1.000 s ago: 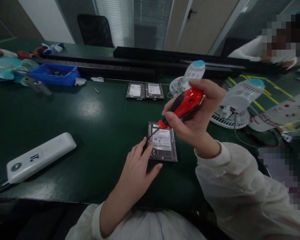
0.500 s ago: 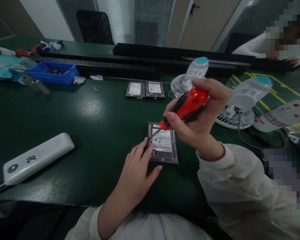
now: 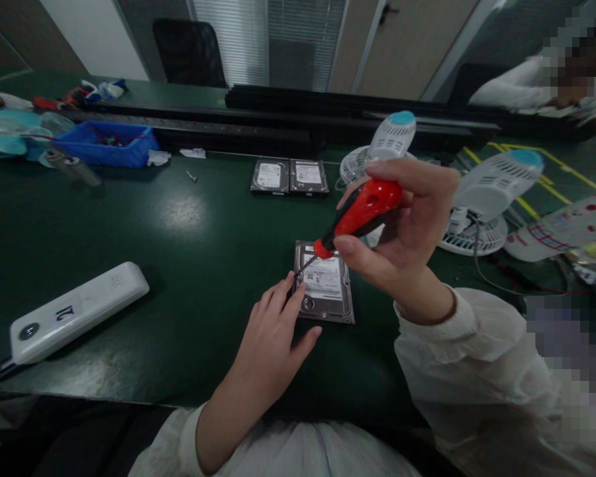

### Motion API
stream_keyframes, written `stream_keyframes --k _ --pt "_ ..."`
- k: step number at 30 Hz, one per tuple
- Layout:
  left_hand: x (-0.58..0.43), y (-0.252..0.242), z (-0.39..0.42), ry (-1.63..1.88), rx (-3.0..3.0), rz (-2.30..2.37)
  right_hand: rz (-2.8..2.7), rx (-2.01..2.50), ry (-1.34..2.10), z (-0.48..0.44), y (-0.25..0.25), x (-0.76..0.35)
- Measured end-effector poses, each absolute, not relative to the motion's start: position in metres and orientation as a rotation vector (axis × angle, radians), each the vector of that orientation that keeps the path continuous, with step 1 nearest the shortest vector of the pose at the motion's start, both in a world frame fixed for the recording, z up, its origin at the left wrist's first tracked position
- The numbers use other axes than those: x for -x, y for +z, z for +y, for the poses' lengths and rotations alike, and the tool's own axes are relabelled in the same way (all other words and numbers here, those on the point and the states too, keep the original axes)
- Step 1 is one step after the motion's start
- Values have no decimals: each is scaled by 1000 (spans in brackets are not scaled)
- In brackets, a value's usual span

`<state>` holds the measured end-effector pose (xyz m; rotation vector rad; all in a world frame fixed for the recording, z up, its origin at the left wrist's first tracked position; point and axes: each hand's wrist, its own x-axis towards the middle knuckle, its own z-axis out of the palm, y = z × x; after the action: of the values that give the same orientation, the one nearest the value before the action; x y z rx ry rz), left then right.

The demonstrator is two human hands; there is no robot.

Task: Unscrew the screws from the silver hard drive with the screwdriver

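Note:
A silver hard drive [image 3: 330, 306] with a white label lies on the green table in front of me. My right hand [image 3: 407, 225] grips a red and black screwdriver [image 3: 365, 211], its shaft slanting down to the drive's left edge. The exact contact of the tip is hidden by fingers. My left hand [image 3: 273, 338] rests at that same left edge, fingers stretched out beside the shaft's end and thumb held apart.
Two more hard drives [image 3: 289, 177] lie farther back, near small white fans [image 3: 494, 189]. A white device marked 21 [image 3: 79, 311] is at left, with a blue bin [image 3: 112, 146] and a loose screw [image 3: 192, 177] behind. Another person's sleeve [image 3: 506, 86] shows at upper right.
The right hand has turned a little and the screwdriver handle has shifted slightly left. The left hand and the hard drive stay nearly where they were.

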<state>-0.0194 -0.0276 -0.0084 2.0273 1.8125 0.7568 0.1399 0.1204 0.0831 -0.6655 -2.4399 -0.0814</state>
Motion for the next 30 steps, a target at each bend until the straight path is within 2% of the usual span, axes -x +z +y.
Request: stream_keyframes --k 4,7,13,19,24,30 --pt "19 -8 -27 712 -2032 1822 -2055 681 -138 110 101 -137" --pt "18 -8 -28 708 -2046 1839 -2113 780 -121 104 112 -139" --pt "18 -9 -28 716 -2058 1850 -2318 702 -147 100 128 -146" --pt "18 -8 -28 703 -2068 1855 -2298 818 -220 95 132 -147" --pt "18 -9 -28 697 -2059 1850 -2414 585 -163 100 133 -150" --pt "19 -11 -28 724 -2096 1850 -2396 705 -345 102 135 -151"
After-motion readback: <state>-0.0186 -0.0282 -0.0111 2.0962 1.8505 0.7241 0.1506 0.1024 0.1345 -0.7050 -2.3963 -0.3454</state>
